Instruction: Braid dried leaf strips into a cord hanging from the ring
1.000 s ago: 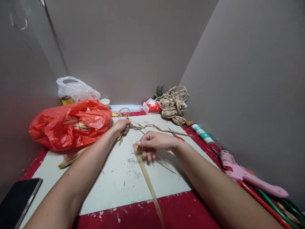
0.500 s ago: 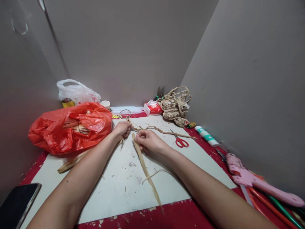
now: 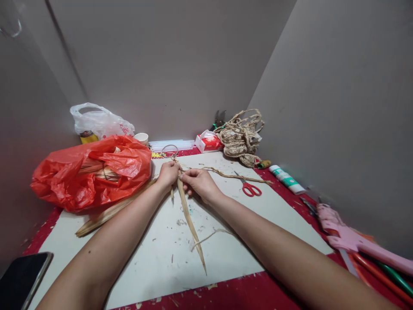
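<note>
My left hand point(image 3: 169, 173) is closed around the twisted husk cord point(image 3: 222, 174), near a thin metal ring point(image 3: 169, 151) at the cord's far end. The cord trails off to the right across the white board. Beside it, my right hand point(image 3: 201, 184) pinches the top of a long dried husk strip point(image 3: 189, 217), close against my left fingers. That strip hangs toward me and tapers to a point. A short husk end point(image 3: 172, 194) sticks out below my left hand. Red-handled scissors point(image 3: 251, 188) lie right of my right hand. The exact spot where strip and cord meet is hidden by my fingers.
A red plastic bag point(image 3: 93, 176) of husks is at left, with loose husks point(image 3: 106, 215) under my left forearm. A phone point(image 3: 24, 280) lies front left. Coiled braided rope point(image 3: 238, 140), a tissue box point(image 3: 209, 142) and a pink glue gun point(image 3: 348, 237) line the back and right.
My right hand has brought the top of the husk strip up and left, against my left hand. The view has shifted slightly.
</note>
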